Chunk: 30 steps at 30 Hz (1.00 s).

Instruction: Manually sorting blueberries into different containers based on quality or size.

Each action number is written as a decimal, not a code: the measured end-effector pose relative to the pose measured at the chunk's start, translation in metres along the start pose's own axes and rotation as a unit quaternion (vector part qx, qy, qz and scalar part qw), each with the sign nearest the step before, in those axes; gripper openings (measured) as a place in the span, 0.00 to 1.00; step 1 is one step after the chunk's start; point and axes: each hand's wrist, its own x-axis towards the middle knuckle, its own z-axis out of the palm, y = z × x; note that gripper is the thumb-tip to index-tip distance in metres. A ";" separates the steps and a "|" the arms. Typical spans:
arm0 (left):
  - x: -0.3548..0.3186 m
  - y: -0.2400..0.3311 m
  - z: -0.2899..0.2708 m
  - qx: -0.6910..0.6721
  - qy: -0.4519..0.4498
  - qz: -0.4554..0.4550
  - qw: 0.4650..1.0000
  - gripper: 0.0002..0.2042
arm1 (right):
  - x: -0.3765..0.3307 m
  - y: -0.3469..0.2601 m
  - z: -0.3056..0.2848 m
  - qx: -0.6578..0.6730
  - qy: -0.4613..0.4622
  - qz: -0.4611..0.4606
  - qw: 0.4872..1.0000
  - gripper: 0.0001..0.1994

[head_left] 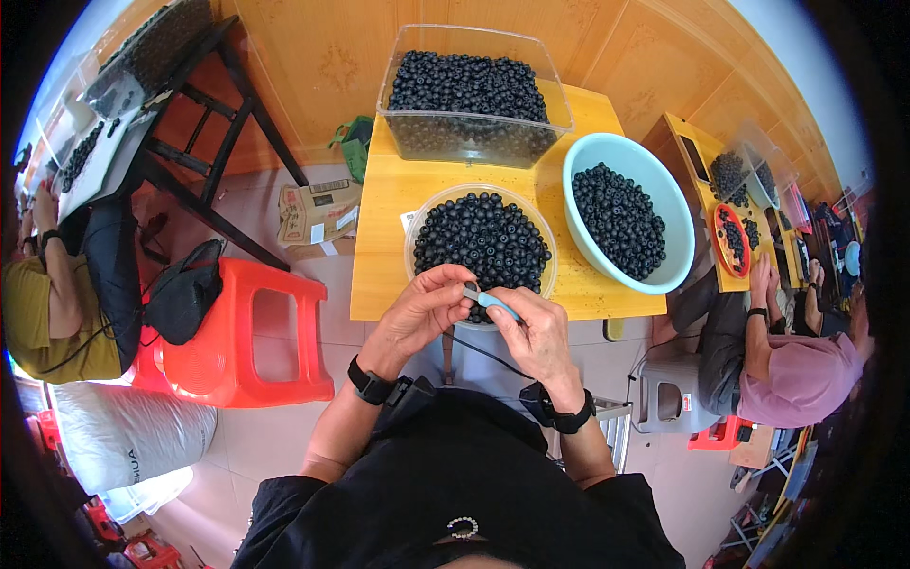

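Observation:
Over the near edge of a round tub (409, 248) full of small black round pieces (483, 237), many with a hole in the middle, my two hands meet. In my right hand (542, 334) is a slim light-blue-handled tool (497, 304), its grey tip pointing left; the exact kind of tip is too small to tell. My left hand (427, 308) pinches one small black round piece (471, 285) against that tip, fingers closed. Both wrists wear black bands.
A clear rectangular bin (474, 137) of black pieces stands at the back of the yellow table (379, 275). To the right is a pale blue basin (580, 213) with more. A red stool (237, 332) is at left. People sit at tables on both sides.

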 end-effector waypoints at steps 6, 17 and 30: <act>0.001 0.001 -0.003 -0.015 -0.013 -0.018 1.000 0.07 | 0.000 0.002 -0.001 -0.019 -0.001 -0.022 1.000 0.09; -0.001 0.007 -0.008 0.004 -0.013 -0.021 1.000 0.06 | 0.002 0.010 0.009 -0.029 0.007 -0.051 0.998 0.09; -0.019 0.011 -0.004 0.016 -0.066 -0.032 0.997 0.06 | 0.003 0.040 -0.001 -0.069 0.091 0.055 0.992 0.09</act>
